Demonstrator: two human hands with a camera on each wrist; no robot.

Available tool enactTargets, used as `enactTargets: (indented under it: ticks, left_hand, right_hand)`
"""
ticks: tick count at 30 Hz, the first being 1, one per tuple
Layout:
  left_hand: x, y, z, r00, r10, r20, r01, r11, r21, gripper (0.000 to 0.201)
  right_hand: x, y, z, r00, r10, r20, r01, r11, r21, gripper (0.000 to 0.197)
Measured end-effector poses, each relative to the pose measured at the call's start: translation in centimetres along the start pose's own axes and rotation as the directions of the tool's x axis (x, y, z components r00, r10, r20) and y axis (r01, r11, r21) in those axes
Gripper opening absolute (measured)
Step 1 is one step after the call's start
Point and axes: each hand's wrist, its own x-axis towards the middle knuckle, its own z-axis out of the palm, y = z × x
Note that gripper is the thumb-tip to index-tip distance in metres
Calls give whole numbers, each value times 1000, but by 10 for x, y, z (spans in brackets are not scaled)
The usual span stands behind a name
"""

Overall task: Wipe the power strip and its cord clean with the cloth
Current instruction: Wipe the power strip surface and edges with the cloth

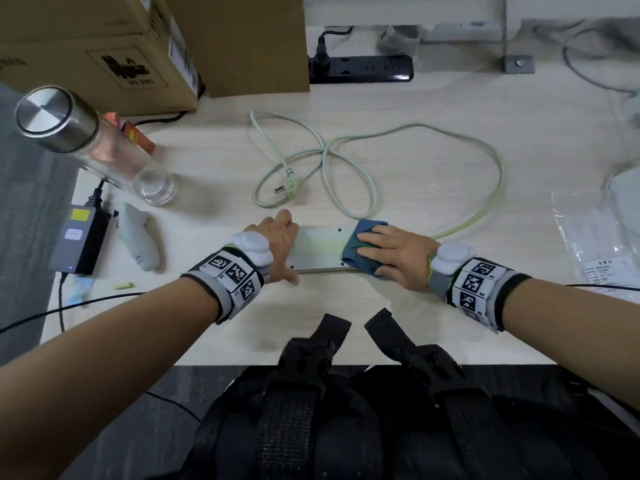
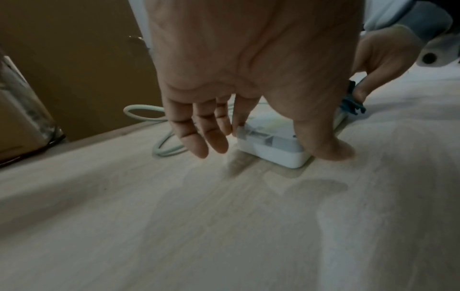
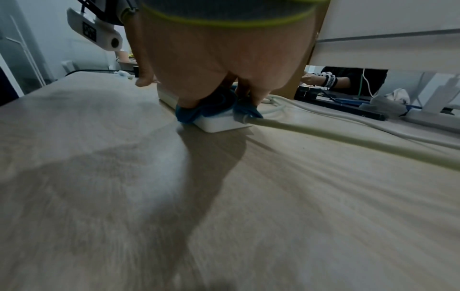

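A white power strip (image 1: 318, 251) lies flat on the wooden table, its plain underside up. My left hand (image 1: 289, 245) pinches its left end, thumb (image 2: 331, 149) on the near side and index fingertip on the far corner. My right hand (image 1: 377, 254) holds a blue cloth (image 1: 351, 247) over the strip's right end, fingers on top and thumb against the near side. The pale green cord (image 1: 415, 126) leaves that end, loops across the table behind the strip and ends in a plug (image 1: 289, 183). In the right wrist view the cloth (image 3: 214, 106) wraps the strip's end where the cord (image 3: 323, 135) comes out.
A glass bottle with a metal cap (image 1: 86, 140) stands at the left, in front of cardboard boxes (image 1: 104, 46). A black power strip (image 1: 363, 69) lies at the back. A power adapter (image 1: 79, 240) and a white object (image 1: 138, 240) sit near the left edge, a plastic bag (image 1: 595, 244) at the right.
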Motion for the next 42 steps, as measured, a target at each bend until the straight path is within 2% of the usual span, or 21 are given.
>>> enactTargets:
  ticks: [3, 5, 7, 9, 11, 13, 14, 15, 17, 19, 21, 23, 25, 26, 28, 30, 31, 33, 38, 42]
  left_hand:
    - [2, -3, 6, 998, 21, -54, -28, 991, -129, 83]
    - [1, -7, 4, 996, 39, -80, -53, 980, -189, 80]
    - [2, -16, -5, 996, 85, -16, -86, 961, -263, 73]
    - [5, -30, -15, 988, 108, 110, -58, 922, -384, 71]
    - [6, -42, -24, 981, 75, 178, 32, 844, -536, 67]
    - [7, -48, -27, 986, 37, 164, 82, 744, -664, 49]
    - [7, -47, -28, 992, 16, 126, 75, 727, -682, 40]
    - [7, -45, -29, 997, -1, 83, 57, 732, -679, 35]
    - [5, -39, -27, 1000, -22, 7, 21, 768, -640, 40]
    - [2, -31, -22, 994, -43, -100, -17, 848, -529, 50]
    - [1, -25, -15, 980, -40, -196, -42, 918, -394, 50]
    - [1, -22, -11, 967, -54, -249, -28, 948, -317, 43]
    - [2, -21, -8, 963, -86, -256, -5, 942, -336, 41]
    - [2, -21, -6, 961, -98, -259, 0, 935, -355, 41]
    - [1, -19, -5, 951, -110, -288, -14, 918, -396, 39]
    - [2, -18, -3, 942, -103, -320, -48, 901, -432, 39]
    - [2, -19, -2, 940, -97, -327, -63, 894, -444, 39]
    - [3, -20, 0, 942, -79, -326, -88, 881, -466, 35]
    - [1, -18, 1, 939, -76, -334, -108, 860, -499, 24]
    - [1, -19, -1, 946, -104, -306, -57, 877, -476, 12]
  right_hand:
    - [-3, -2, 0, 999, 49, -14, -49, 999, 12, 50]
    - [-3, -5, -2, 998, 43, -38, -42, 999, 17, 45]
    - [-3, -12, -12, 995, 60, -81, -57, 997, 47, 38]
    - [-2, -19, -26, 976, 180, -121, -159, 973, 166, 34]
    - [0, -19, -36, 945, 318, -71, -286, 914, 286, 32]
    - [6, -14, -41, 897, 443, -11, -415, 849, 328, 27]
    - [10, -11, -42, 868, 497, 4, -468, 815, 342, 25]
    - [13, -8, -42, 842, 540, 11, -506, 783, 362, 23]
    - [19, -4, -40, 811, 585, 25, -543, 735, 406, 22]
    - [23, -1, -41, 800, 599, 47, -556, 709, 435, 22]
    - [24, 1, -43, 795, 603, 66, -566, 697, 442, 22]
    - [23, 0, -47, 785, 618, 32, -564, 693, 450, 20]
    - [18, -1, -55, 760, 648, -57, -541, 678, 498, 19]
    - [14, -3, -58, 760, 639, -115, -505, 693, 514, 20]
    - [4, -12, -65, 826, 499, -261, -362, 826, 433, 25]
    - [-6, -17, -52, 917, 233, -323, -188, 968, 164, 35]
    - [-9, -17, -40, 946, 145, -289, -134, 989, 58, 40]
    - [-8, -16, -23, 974, 122, -190, -124, 992, 3, 45]
    - [51, -47, -9, 987, 45, -156, -55, 997, -60, 59]
    - [94, -70, 0, 991, 101, -91, -106, 993, -56, 78]
